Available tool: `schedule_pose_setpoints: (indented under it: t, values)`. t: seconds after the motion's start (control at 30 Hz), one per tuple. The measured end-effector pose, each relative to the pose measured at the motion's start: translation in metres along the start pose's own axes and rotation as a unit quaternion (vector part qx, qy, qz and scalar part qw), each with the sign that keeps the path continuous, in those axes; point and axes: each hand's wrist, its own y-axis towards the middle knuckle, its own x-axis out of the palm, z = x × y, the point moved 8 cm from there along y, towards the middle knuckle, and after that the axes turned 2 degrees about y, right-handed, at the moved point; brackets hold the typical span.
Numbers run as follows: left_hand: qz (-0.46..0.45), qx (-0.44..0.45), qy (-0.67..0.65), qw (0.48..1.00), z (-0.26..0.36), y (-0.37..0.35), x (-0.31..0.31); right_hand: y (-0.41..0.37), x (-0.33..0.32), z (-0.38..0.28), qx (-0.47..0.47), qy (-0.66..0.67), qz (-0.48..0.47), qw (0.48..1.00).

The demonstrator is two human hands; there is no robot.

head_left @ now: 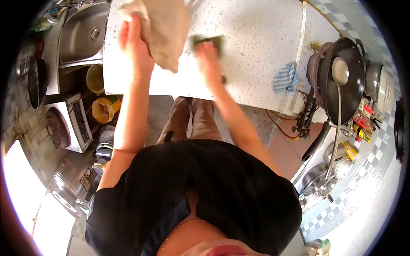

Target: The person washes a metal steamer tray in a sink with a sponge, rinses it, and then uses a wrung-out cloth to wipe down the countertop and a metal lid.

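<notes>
Above the speckled white counter (247, 47), my left hand (139, 49) grips a beige cloth (166, 30) by its left edge. The cloth hangs down to a point over the counter. To its right, my right hand (208, 59), blurred by motion, has its fingers on a dark green scouring pad (211, 42) on the counter surface. A small dark thing, partly hidden by my right wrist, shows near the counter's front edge; I cannot make it out.
A steel sink (81, 40) is at the upper left. A blue and white striped cloth (285, 78) lies on the counter's right part, near a black wok (346, 98) with a ladle (340, 71) in it. Yellow buckets (103, 110) stand below left.
</notes>
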Motion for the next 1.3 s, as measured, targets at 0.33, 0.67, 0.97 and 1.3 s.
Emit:
schedule_pose_setpoints:
  t: [0.33, 0.67, 0.97, 1.3]
  values:
    - [-0.059, 0.021, 0.006, 0.998, 0.039, -0.016, 0.021, -0.113, -0.096, 0.021, 0.089, 0.195, -0.185, 0.959]
    - [-0.083, 0.07, 0.096, 0.989, 0.009, -0.022, 0.067, -0.039, -0.092, 0.037, 0.138, -0.025, -0.066, 0.988]
    - [-0.318, 0.198, 0.508, 0.776, -0.156, -0.086, 0.187, -0.197, -0.193, 0.116, 0.369, -0.042, 0.098, 0.923]
    - [-0.617, 0.287, 0.527, 0.509, -0.293, -0.213, 0.248, -0.249, -0.234, 0.111, 0.661, 0.29, 0.344, 0.6]
